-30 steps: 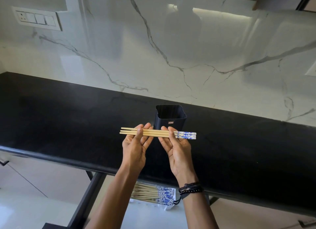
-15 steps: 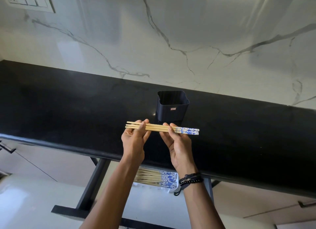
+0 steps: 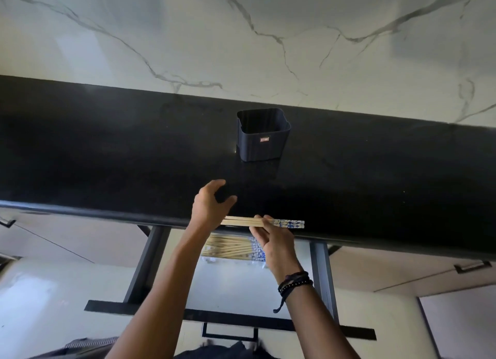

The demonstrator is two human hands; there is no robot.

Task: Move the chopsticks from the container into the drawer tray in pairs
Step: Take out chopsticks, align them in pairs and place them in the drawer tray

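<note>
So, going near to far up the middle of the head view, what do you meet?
Drawer front → chopsticks in the tray → held pair → container → marble wall.

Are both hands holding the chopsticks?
No, only the right hand pinches the chopsticks; the left hand has spread fingers and holds nothing.
</note>
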